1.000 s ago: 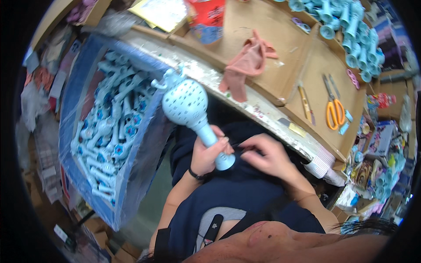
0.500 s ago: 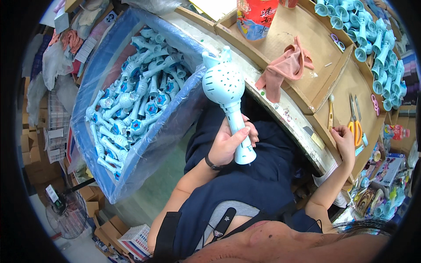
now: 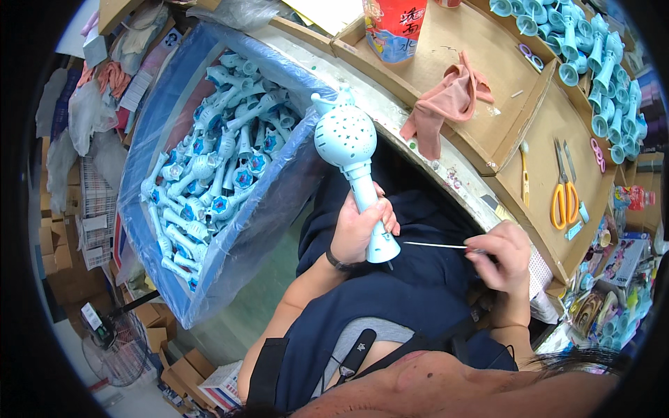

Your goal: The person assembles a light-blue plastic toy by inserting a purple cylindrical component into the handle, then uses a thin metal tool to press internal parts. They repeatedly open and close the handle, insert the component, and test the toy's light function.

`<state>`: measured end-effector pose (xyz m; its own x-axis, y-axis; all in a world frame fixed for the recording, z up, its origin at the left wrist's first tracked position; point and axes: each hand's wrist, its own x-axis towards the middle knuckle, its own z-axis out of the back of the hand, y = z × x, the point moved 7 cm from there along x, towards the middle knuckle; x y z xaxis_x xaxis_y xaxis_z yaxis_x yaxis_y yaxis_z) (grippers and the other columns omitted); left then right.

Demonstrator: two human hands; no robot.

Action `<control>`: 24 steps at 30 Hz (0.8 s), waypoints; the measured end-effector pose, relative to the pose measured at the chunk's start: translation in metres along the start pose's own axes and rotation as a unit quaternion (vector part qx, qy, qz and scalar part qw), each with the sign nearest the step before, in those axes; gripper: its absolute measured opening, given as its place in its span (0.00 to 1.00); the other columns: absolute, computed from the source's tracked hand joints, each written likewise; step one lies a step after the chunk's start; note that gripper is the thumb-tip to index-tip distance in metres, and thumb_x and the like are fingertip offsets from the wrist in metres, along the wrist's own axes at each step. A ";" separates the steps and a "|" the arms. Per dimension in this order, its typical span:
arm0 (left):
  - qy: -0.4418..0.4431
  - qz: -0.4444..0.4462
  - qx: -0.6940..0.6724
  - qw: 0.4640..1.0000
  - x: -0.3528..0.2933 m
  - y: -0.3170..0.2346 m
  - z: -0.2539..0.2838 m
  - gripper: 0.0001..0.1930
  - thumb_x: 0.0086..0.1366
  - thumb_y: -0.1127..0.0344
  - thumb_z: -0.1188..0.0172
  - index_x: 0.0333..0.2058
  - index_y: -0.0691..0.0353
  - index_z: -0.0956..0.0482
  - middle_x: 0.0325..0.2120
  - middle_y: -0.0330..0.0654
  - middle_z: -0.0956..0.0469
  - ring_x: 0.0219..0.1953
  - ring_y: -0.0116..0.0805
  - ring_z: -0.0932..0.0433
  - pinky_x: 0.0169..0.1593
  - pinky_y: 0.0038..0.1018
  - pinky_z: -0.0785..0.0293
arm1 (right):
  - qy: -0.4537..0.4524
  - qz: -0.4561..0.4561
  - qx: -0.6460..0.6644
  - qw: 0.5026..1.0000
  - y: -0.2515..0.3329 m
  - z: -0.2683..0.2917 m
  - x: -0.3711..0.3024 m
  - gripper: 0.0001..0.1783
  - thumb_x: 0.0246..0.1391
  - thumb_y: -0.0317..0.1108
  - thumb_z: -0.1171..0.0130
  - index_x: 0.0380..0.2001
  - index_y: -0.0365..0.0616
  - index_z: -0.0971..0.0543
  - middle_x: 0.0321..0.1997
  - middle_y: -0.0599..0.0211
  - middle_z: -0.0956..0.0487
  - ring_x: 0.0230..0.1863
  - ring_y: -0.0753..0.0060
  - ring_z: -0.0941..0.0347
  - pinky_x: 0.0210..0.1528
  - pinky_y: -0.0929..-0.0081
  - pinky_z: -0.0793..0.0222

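My left hand (image 3: 361,226) is wrapped round the handle of a light-blue toy wand (image 3: 345,139), its round, perforated head up and its flared end toward me. In my right hand (image 3: 503,256) is a thin screwdriver (image 3: 436,244), pinched near its reddish handle, most of which the fingers hide. The shaft points left, its tip close to the wand's flared end; whether they touch I cannot tell. To the left, a blue plastic-lined bin (image 3: 282,177) holds many similar wands (image 3: 202,167).
Cardboard trays (image 3: 465,150) on the bench hold a pink cloth (image 3: 453,97), a red packet (image 3: 394,31), orange-handled scissors (image 3: 563,202) and a yellow-handled tool (image 3: 525,177). More light-blue wand parts (image 3: 608,70) are stacked at the far right. A fan (image 3: 115,348) stands lower left.
My right hand has come left from the tray's edge and now shows the screwdriver beside the wand. The wand in my left hand has shifted slightly left and down.
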<state>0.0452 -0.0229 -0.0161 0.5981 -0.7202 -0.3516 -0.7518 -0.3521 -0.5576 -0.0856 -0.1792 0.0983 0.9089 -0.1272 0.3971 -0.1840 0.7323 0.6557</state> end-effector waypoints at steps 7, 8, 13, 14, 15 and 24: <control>-0.008 0.008 0.016 1.000 -0.003 -0.001 -0.001 0.11 0.62 0.76 0.52 0.42 0.60 0.40 0.21 0.40 0.33 0.22 0.28 0.30 0.31 0.31 0.26 | 0.034 0.029 -0.012 0.999 0.008 -0.023 0.013 0.14 0.36 0.28 0.33 0.31 0.47 0.21 0.21 0.72 0.27 0.20 0.71 0.31 0.21 0.76 0.36; -0.007 0.010 0.014 1.000 -0.003 -0.001 -0.001 0.11 0.62 0.76 0.51 0.42 0.60 0.40 0.21 0.40 0.33 0.22 0.28 0.30 0.30 0.30 0.26 | 0.039 0.026 -0.016 0.999 0.008 -0.024 0.013 0.13 0.36 0.28 0.33 0.31 0.47 0.21 0.21 0.72 0.27 0.20 0.71 0.31 0.21 0.76 0.36; 0.000 0.020 0.011 1.000 -0.002 0.002 -0.002 0.11 0.62 0.75 0.51 0.42 0.60 0.40 0.22 0.40 0.32 0.22 0.28 0.29 0.30 0.30 0.26 | 0.056 0.037 -0.020 0.998 0.010 -0.023 0.014 0.13 0.36 0.29 0.33 0.31 0.47 0.21 0.21 0.73 0.28 0.21 0.71 0.31 0.22 0.76 0.35; 0.000 0.025 0.013 1.000 -0.002 0.004 -0.002 0.11 0.62 0.75 0.51 0.42 0.59 0.40 0.22 0.40 0.32 0.22 0.28 0.29 0.30 0.30 0.26 | 0.059 0.051 -0.026 0.997 0.011 -0.023 0.015 0.13 0.36 0.29 0.32 0.30 0.47 0.21 0.20 0.73 0.28 0.21 0.71 0.31 0.22 0.76 0.35; -0.001 0.031 0.014 0.999 -0.002 0.005 -0.002 0.11 0.62 0.75 0.51 0.42 0.59 0.40 0.22 0.40 0.32 0.22 0.28 0.29 0.30 0.30 0.26 | 0.059 0.067 -0.029 0.996 0.013 -0.023 0.016 0.13 0.36 0.29 0.32 0.30 0.47 0.21 0.20 0.73 0.28 0.21 0.71 0.31 0.22 0.76 0.35; -0.006 -0.033 0.122 0.992 -0.001 0.001 0.005 0.13 0.63 0.75 0.51 0.44 0.61 0.41 0.25 0.40 0.32 0.24 0.28 0.28 0.34 0.33 0.23 | 0.149 -0.064 -0.027 0.986 -0.009 -0.038 0.012 0.07 0.45 0.35 0.36 0.27 0.46 0.22 0.21 0.66 0.26 0.24 0.65 0.27 0.25 0.72 0.32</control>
<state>0.0454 -0.0194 -0.0201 0.6474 -0.6933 -0.3166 -0.6223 -0.2411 -0.7447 -0.0587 -0.1620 0.0723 0.9945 -0.0248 0.1015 -0.0475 0.7582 0.6503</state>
